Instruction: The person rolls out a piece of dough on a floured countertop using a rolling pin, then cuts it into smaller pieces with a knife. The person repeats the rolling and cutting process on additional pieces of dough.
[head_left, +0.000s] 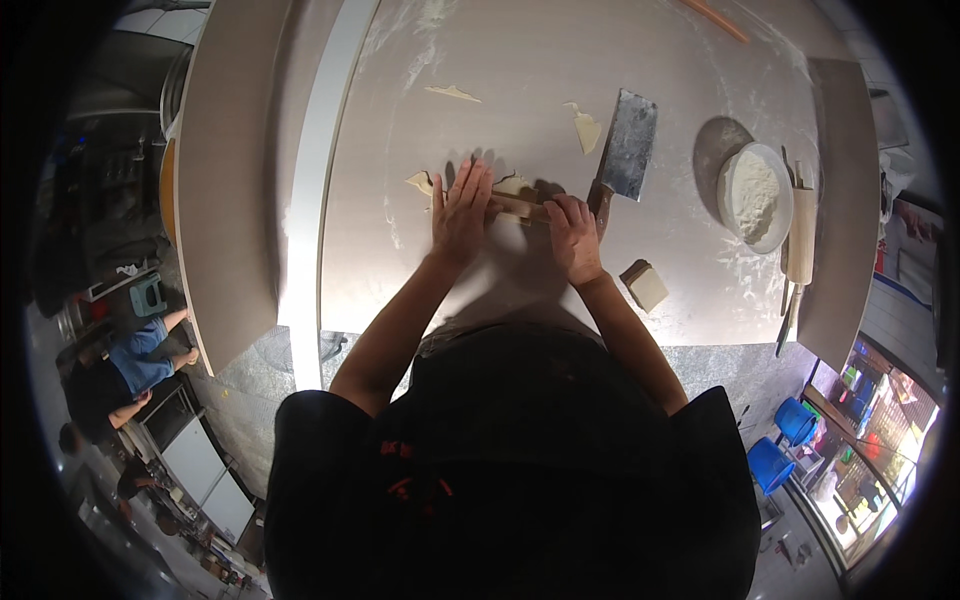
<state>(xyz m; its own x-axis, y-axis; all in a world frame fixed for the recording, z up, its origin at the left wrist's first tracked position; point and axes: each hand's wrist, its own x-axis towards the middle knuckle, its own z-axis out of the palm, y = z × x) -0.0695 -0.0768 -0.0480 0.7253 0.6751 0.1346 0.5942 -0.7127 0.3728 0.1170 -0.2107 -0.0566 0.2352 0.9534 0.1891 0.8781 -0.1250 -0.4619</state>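
Note:
My left hand (459, 217) lies flat with fingers extended over pale dough and the left part of a narrow brown strip. My right hand (574, 234) curls its fingers over the strip's right end. The strip (516, 202) looks like wood; its ends are hidden by my hands. Behind it a thin piece of dough (516, 182) shows, and a dough scrap (420, 180) sticks out left of my left hand. Just right of my right hand is a cleaver (630, 146) with its wooden handle towards me. Nearer me at the right sits a small stack of square dough sheets (646, 289).
Thin dough scraps (587, 131) lie farther back on the floured worktable (510, 45). At the right stand a bowl of flour (754, 199) and a rolling pin (801, 236). An orange stick (716, 19) lies at the back. A person (124, 367) is off to the left.

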